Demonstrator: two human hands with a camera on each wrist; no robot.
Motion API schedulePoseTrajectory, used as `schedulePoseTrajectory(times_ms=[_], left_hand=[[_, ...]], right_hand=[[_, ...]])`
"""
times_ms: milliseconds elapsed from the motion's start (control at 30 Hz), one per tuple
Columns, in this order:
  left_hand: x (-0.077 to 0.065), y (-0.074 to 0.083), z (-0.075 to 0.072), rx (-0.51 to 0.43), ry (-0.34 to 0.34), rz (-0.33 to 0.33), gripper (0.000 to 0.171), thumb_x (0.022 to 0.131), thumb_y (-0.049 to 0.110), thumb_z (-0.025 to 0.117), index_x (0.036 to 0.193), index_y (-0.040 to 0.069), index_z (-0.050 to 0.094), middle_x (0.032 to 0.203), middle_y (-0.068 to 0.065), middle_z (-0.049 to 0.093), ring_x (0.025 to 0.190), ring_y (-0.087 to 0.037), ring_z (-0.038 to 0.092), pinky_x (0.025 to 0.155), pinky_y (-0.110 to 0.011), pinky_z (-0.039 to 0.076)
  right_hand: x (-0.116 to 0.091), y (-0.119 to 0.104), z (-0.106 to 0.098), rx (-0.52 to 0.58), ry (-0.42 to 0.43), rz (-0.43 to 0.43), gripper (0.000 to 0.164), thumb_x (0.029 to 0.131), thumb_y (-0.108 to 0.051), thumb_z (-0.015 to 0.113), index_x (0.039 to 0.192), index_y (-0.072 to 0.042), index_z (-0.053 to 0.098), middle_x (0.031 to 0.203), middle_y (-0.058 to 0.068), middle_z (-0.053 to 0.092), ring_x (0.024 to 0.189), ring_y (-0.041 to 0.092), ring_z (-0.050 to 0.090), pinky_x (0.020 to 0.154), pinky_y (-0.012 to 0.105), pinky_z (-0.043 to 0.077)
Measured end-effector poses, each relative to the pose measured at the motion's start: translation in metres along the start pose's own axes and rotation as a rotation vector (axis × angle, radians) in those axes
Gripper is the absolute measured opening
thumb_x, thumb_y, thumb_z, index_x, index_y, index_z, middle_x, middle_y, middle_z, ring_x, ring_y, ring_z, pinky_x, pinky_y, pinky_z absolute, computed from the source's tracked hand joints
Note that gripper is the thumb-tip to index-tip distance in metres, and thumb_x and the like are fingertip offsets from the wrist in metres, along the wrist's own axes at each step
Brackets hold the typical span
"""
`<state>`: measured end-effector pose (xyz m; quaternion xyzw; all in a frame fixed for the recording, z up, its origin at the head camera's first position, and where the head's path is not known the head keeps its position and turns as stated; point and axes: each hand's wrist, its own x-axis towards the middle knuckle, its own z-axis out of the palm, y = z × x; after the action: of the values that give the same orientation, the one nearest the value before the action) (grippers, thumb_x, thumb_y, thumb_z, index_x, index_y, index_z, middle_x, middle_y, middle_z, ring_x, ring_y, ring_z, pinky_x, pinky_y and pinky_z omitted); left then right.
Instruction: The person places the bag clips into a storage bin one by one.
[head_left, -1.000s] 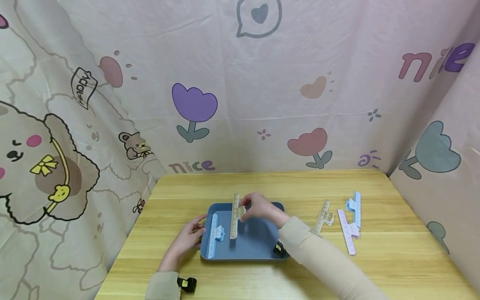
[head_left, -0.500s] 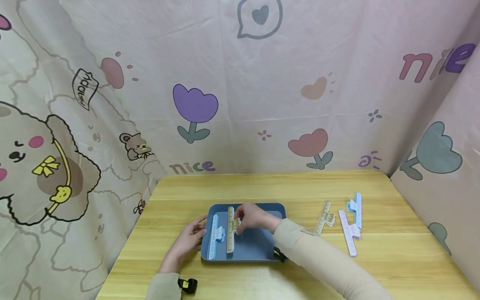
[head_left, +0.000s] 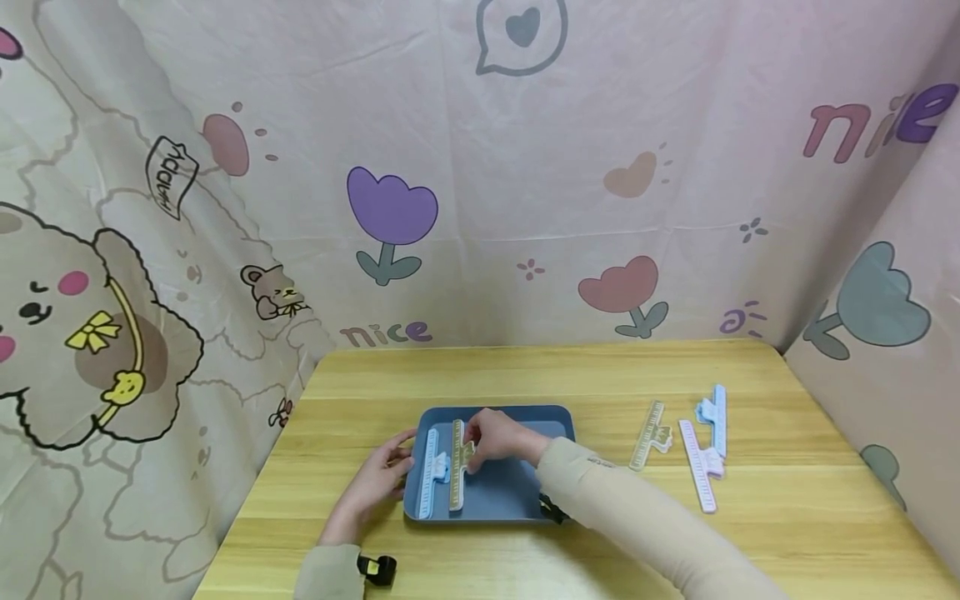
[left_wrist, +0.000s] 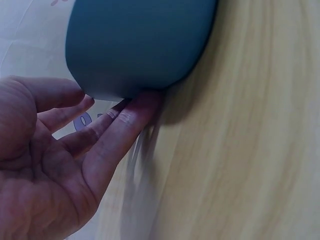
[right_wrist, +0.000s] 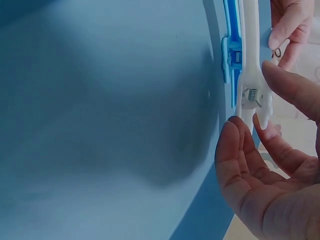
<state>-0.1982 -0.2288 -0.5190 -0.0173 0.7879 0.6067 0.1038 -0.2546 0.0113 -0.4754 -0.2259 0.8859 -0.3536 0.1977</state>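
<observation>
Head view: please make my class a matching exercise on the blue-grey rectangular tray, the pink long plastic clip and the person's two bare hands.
1. Blue-grey tray
2. Pink clip
3. Left hand
4. Right hand

A. On the wood-grain table, right of the tray
B. At the handle of a gold long plastic clip
C. Contains a light-blue long plastic clip near its left side
D. Touches the tray's outside

Pairs: 1-C, 2-A, 3-D, 4-B.

There are two blue spring clips (head_left: pixel 428 475) (head_left: pixel 720 417), two tan spring clips (head_left: pixel 456 468) (head_left: pixel 646 437) and one pink spring clip (head_left: pixel 697 467), plus one blue-gray tray (head_left: pixel 504 498), two hands (head_left: pixel 380 473) (head_left: pixel 498 437), two black wrist cameras (head_left: pixel 383 571) (head_left: pixel 552 508), two sleeves (head_left: pixel 330 575) (head_left: pixel 637 517) and one counter (head_left: pixel 585 375).
</observation>
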Motion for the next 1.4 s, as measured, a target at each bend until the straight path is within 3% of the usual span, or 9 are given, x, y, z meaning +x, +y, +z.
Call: schedulePoseTrajectory(times_ms=[533,767,900,1033,1400], left_hand=[[0.001,0.001,0.0,-0.014,-0.013,-0.001,0.049,0.1,0.0,0.049,0.147,0.011,0.044,0.119,-0.022,0.051,0.092,-0.03,0.056,0.064,-0.042,0.054],[0.001,0.001,0.0,-0.014,-0.016,0.0,0.049,0.1,0.0,0.049,0.147,0.012,0.044,0.12,-0.022,0.051,0.093,-0.03,0.057,0.065,-0.042,0.055],[0.002,0.0,0.0,-0.016,-0.016,0.0,0.049,0.1,-0.001,0.049,0.147,0.012,0.044,0.119,-0.022,0.051,0.093,-0.03,0.057,0.065,-0.042,0.055],[0.002,-0.001,-0.001,-0.005,-0.012,0.007,0.049,0.1,-0.001,0.049,0.147,0.011,0.044,0.119,-0.022,0.051,0.093,-0.029,0.057,0.064,-0.041,0.054],[0.002,-0.002,-0.001,0.0,-0.009,0.015,0.048,0.1,-0.002,0.048,0.147,0.01,0.044,0.117,-0.021,0.051,0.09,-0.029,0.056,0.063,-0.041,0.054]], right_hand=[[0.005,-0.01,0.009,-0.082,-0.011,0.002,0.026,0.069,-0.013,0.089,0.084,-0.008,0.068,0.073,-0.004,0.058,0.064,0.01,0.048,0.057,0.024,0.041],[0.003,-0.014,0.009,-0.054,-0.084,0.006,0.029,0.075,-0.017,0.085,0.099,-0.009,0.071,0.083,-0.005,0.06,0.073,0.011,0.053,0.066,0.026,0.047],[0.001,-0.014,0.001,-0.037,-0.14,-0.006,0.038,0.08,-0.022,0.081,0.114,-0.008,0.07,0.097,0.0,0.065,0.082,0.01,0.056,0.075,0.028,0.05],[-0.002,-0.015,-0.011,-0.011,-0.171,-0.015,0.042,0.084,-0.025,0.079,0.121,-0.009,0.067,0.105,0.002,0.066,0.086,0.011,0.058,0.076,0.03,0.052],[-0.02,-0.011,-0.054,0.103,-0.1,-0.073,0.037,0.086,-0.025,0.077,0.118,-0.009,0.066,0.098,-0.002,0.063,0.087,0.018,0.058,0.07,0.032,0.052]])
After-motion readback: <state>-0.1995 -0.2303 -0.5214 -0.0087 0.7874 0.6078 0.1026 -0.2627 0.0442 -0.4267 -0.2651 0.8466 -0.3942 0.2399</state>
